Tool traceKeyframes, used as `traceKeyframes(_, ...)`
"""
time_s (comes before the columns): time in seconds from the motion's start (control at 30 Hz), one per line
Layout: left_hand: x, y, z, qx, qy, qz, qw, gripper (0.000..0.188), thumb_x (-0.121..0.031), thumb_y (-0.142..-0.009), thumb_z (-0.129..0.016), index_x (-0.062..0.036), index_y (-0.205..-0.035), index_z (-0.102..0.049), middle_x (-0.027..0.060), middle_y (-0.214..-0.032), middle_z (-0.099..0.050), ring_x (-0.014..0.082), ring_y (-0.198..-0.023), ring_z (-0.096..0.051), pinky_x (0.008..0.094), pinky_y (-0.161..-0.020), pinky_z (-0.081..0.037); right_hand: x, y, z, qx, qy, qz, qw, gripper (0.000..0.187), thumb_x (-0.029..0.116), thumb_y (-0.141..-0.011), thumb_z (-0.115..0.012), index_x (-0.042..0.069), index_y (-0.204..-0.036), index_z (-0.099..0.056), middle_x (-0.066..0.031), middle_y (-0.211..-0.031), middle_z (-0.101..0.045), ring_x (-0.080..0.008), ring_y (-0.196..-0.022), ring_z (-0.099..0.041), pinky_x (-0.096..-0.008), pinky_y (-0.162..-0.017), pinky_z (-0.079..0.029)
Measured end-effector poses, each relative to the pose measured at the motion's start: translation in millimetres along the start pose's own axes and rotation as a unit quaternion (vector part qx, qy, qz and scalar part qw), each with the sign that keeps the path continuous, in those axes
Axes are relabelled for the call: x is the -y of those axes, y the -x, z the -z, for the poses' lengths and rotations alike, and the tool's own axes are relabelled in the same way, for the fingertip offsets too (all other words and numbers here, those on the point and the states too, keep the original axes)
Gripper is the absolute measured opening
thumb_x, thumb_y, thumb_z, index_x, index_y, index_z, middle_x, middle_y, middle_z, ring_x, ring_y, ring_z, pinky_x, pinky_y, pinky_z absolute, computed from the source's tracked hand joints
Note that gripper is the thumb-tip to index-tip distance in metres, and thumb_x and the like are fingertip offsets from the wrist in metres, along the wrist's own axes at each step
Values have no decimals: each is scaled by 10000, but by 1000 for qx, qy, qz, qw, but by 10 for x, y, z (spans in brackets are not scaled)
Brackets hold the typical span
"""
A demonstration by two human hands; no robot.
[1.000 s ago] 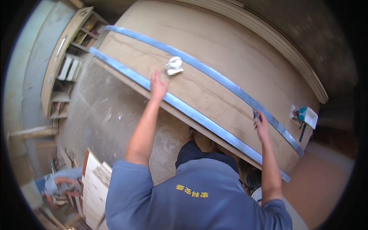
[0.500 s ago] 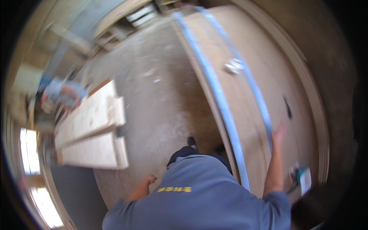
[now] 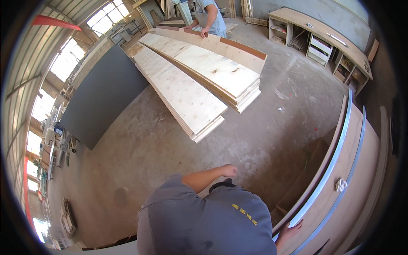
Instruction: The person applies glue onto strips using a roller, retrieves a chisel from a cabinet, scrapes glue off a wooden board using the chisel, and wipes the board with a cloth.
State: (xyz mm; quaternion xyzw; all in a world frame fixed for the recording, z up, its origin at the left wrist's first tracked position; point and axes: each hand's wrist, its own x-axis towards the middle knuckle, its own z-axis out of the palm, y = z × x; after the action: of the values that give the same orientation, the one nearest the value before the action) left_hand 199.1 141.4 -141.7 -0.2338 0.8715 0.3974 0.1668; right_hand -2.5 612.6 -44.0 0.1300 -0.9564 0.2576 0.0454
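My left hand [image 3: 229,171] is in front of my body with its fingers curled in, apart from everything, and I see nothing in it. My right hand [image 3: 290,232] rests on the wide brown board [image 3: 327,212] at my right side, fingers laid out on its surface next to a long light-blue strip [image 3: 321,177]. Further in, a second, thinner blue strip [image 3: 351,170] runs along the same board. A crumpled silvery-white wad [image 3: 341,185] sits on that second strip. Part of a dark, thin object [image 3: 321,247] lies at the lower edge.
Stacked pale wooden planks [image 3: 187,91] jut toward me from ahead. A co-worker [image 3: 210,19] stands behind them, hands at a brown-edged board [image 3: 242,51]. A large dark-grey panel [image 3: 104,93] stands at the left. A workbench with shelves [image 3: 318,25] lines the far right.
My view and body have turned left, bringing the planks and co-worker to the middle. My right hand now touches the board beside the near blue strip, and my left arm has swung forward.
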Motion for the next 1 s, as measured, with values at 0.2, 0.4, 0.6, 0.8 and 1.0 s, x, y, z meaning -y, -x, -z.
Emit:
traceKeyframes(0.2, 482, -196, 409, -34, 63, -5, 997, 324, -310, -786, -625, -51, -976, -668, 182, -939, -673, 321, -891, -645, 421, -776, -499, 412, 20, -45, 0, 37, 1, 999, 693, 47, -757, -619, -5, -1395, -354, -264, -1346, -424, -435, -1246, -389, -492, -1057, -325)
traceKeyframes(0.4, 535, -298, 515, -7, 72, 43, 996, 292, -288, -805, -625, -57, -979, -667, 167, -937, -679, 300, -893, -651, 403, -776, -503, -172, 346, 454, 11, 228, -60, 972, 955, 452, -775, -685, 56, -1475, -170, -314, -1237, -494, -479, -1045, -527, -551, -908, -440)
traceKeyframes(0.6, -128, -766, 84, 101, 161, -38, 981, 373, -270, -883, -617, -37, -1172, -588, 128, -1093, -653, 239, -979, -624, 382, -856, -500, -996, 877, 1056, -26, 160, -313, 936, 873, 23, -673, -749, 26, -1431, -316, -195, -1391, -445, -352, -1276, -426, -415, -1087, -323)
traceKeyframes(0.8, -1610, -1385, 396, 201, 136, -33, 970, 360, -179, -894, -611, -11, -1208, -565, 127, -1064, -658, 188, -976, -617, 322, -870, -483, -1200, 632, 966, 25, 221, -400, 889, 967, 172, -658, -773, 69, -1456, -237, -188, -1299, -481, -367, -1223, -443, -472, -1041, -347)
traceKeyframes(1.0, -2957, -1948, 28, 274, 103, -79, 953, 340, -121, -894, -605, -2, -1210, -565, 140, -1120, -635, 191, -1025, -599, 318, -891, -476, -1594, 703, 1116, 61, 205, -473, 855, 1010, 131, -652, -752, 76, -1474, -167, -194, -1336, -430, -367, -1261, -397, -474, -1048, -336)
